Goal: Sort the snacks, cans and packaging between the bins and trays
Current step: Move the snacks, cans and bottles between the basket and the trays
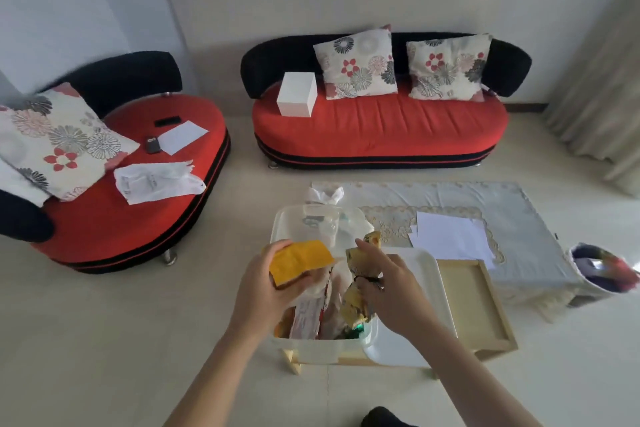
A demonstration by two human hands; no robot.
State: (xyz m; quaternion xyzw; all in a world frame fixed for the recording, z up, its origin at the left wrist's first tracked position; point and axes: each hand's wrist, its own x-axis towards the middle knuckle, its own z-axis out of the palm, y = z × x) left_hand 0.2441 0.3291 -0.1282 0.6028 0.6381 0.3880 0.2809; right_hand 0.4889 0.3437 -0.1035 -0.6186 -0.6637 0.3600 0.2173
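**Item 1. Orange snack packet** (299, 260). Lower centre of frame, above the clear plastic bin (322, 345). The left grip (266, 282) is curled round its lower-left end.
- Handling: probably light, with a soft, slick foil skin. Best held across the flat faces rather than by a corner.
- Lie: broad face up, long axis running from lower left to upper right.

**Item 2. Yellow patterned snack bag** (355, 300). Just right of item 1, tied at the waist with a dark band. The right grip (388, 282) is closed round that tied waist.
- Handling: likely crinkly and light, with contents that may crush. The tie is the firm place to hold.
- Lie: long axis near vertical in frame, top end toward the upper frame, lower end down among the wrappers in the bin.

**Receivers.** The white tray (415, 274) and the wooden tray (467, 295) sit right of the bin on the counter (502, 204).
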